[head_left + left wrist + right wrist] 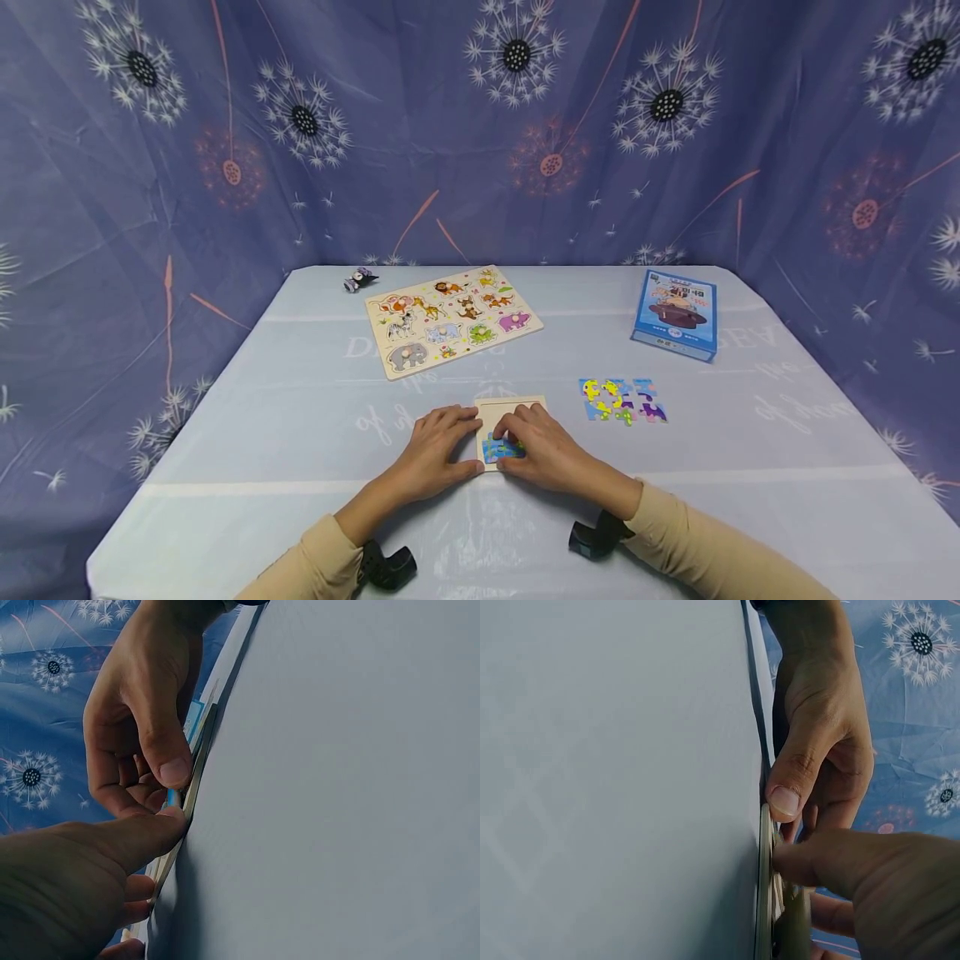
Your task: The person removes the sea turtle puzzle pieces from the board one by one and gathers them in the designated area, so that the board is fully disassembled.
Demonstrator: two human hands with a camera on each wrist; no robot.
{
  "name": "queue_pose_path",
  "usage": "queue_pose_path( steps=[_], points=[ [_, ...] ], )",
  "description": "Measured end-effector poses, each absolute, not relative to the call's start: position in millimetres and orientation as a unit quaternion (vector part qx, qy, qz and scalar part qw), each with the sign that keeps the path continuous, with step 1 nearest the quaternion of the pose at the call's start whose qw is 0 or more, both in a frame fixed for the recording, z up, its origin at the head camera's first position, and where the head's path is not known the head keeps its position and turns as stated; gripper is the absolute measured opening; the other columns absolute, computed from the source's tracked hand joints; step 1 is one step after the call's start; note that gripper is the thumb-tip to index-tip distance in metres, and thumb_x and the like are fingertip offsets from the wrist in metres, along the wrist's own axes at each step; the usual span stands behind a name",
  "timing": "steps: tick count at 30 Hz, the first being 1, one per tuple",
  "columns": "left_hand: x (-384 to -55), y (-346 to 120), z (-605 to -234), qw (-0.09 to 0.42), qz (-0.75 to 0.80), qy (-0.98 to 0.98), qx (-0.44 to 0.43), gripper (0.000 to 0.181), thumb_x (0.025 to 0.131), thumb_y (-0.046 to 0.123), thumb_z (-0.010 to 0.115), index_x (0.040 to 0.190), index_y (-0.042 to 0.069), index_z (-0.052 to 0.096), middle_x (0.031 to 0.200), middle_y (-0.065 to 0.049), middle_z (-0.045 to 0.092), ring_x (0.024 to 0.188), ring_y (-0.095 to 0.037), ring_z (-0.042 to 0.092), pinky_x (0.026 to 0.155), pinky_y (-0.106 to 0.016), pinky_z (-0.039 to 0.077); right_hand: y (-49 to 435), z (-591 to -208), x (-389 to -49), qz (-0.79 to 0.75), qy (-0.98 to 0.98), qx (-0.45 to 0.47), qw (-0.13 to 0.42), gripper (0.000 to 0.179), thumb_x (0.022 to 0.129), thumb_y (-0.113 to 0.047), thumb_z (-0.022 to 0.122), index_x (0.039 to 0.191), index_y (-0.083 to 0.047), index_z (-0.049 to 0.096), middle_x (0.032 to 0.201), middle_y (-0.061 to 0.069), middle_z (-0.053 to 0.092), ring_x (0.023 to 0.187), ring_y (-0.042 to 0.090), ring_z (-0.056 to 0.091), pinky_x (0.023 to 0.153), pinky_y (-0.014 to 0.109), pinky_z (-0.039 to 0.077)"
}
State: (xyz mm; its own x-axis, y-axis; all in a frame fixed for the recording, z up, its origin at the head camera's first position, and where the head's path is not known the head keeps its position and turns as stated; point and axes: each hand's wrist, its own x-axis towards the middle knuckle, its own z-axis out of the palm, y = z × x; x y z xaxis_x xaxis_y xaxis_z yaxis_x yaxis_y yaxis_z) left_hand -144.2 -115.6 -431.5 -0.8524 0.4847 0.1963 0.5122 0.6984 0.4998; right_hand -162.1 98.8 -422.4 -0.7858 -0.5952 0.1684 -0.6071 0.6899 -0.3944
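Observation:
A small wooden puzzle tray (pixel 510 408) lies near the front middle of the table, with joined blue puzzle pieces (pixel 495 451) in its near part. My left hand (pixel 437 446) holds the tray's left edge, fingers at its upper side and thumb by the near corner. Over the tray's right side, my right hand (pixel 546 446) is bent with thumb and index close together. A bit of blue puzzle piece (pixel 173 797) shows at the right thumb (pixel 175 772) in the left wrist view. The right hand covers part of the blue pieces.
Several loose puzzle pieces (pixel 627 401), yellow, purple and blue, lie right of the tray. Behind stands a wooden animal peg board (pixel 412 329) at left centre, beside a small dark figurine (pixel 360 278). A blue box (pixel 675 315) lies at the back right.

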Motion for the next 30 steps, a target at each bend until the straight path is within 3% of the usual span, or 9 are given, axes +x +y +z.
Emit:
queue_pose_path(
  steps=[12,20,30],
  points=[
    [-144.3,-116.0,-432.0,0.027,-0.277,-0.923,-0.267,0.056,0.081,0.032,0.072,0.129,0.008,0.056,0.14,-0.009,0.048,0.131,-0.032,0.038,0.1,-0.055,0.028,97.8,-422.0,-161.8,0.209,-0.923,0.323,0.005,0.03,0.075,-0.033,0.077,0.097,-0.016,0.065,0.083,-0.007,0.05,0.08,0.009,0.038,0.069,0.022,0.034],
    [-143.9,-116.5,-431.8,0.022,-0.278,-0.922,-0.269,0.056,0.082,0.031,0.071,0.13,0.008,0.055,0.141,-0.009,0.047,0.132,-0.033,0.037,0.102,-0.056,0.027,100.0,-425.3,-159.1,0.201,-0.92,0.334,0.051,0.03,0.074,-0.03,0.078,0.097,-0.015,0.064,0.083,-0.006,0.049,0.081,0.009,0.039,0.069,0.023,0.035],
    [-144.0,-116.6,-433.5,0.021,-0.276,-0.922,-0.27,0.055,0.083,0.031,0.07,0.131,0.007,0.055,0.142,-0.009,0.047,0.133,-0.033,0.037,0.102,-0.057,0.027,100.2,-425.3,-156.8,0.196,-0.925,0.322,0.052,0.03,0.074,-0.03,0.078,0.097,-0.015,0.064,0.079,-0.008,0.05,0.08,0.009,0.037,0.07,0.023,0.034]
  ],
)
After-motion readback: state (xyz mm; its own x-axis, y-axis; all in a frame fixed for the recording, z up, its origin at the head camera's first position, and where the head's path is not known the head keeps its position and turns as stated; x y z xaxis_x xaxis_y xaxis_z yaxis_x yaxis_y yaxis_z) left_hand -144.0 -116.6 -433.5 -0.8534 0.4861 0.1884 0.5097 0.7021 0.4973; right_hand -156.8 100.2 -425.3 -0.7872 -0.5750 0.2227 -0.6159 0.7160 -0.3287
